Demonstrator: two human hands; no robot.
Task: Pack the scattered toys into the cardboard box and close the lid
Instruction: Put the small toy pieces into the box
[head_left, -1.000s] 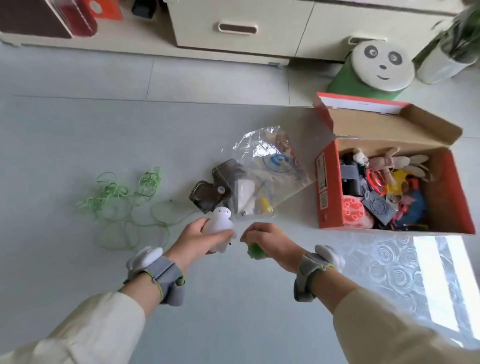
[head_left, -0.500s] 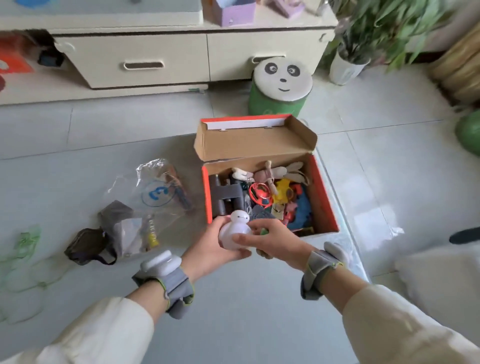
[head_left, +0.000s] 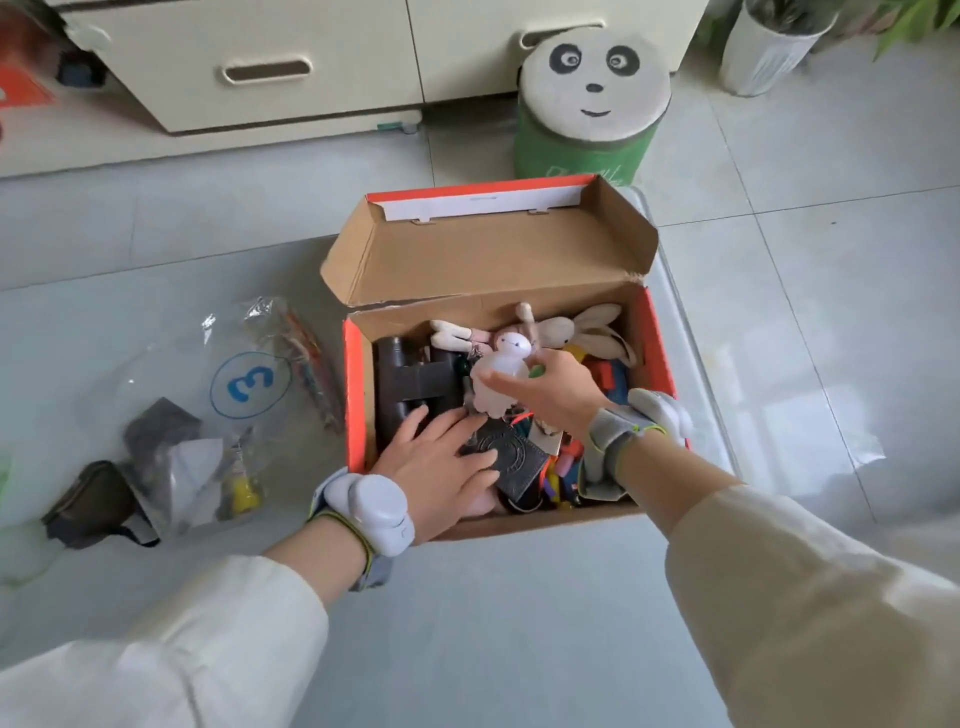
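The red cardboard box (head_left: 355, 395) stands on the floor with its lid (head_left: 488, 249) propped open at the back. Inside lie several toys: dark binoculars (head_left: 410, 382), a plush rabbit (head_left: 571, 330), a dark embossed square (head_left: 511, 460). My right hand (head_left: 558, 392) holds a white round-bodied figure (head_left: 501, 374) over the box, with a small green thing (head_left: 536, 371) showing between its fingers. My left hand (head_left: 441, 467) lies flat, fingers spread, on the toys at the box's near left corner.
A clear plastic bag (head_left: 244, 395) marked 3, with toys in it, lies left of the box beside a dark pouch (head_left: 88, 501). A panda stool (head_left: 592, 98), a drawer cabinet (head_left: 260, 62) and a white plant pot (head_left: 769, 47) stand behind.
Both hands moved forward over the box. The white figure passed from my left hand to my right. My left hand let go and now presses on the toys inside.
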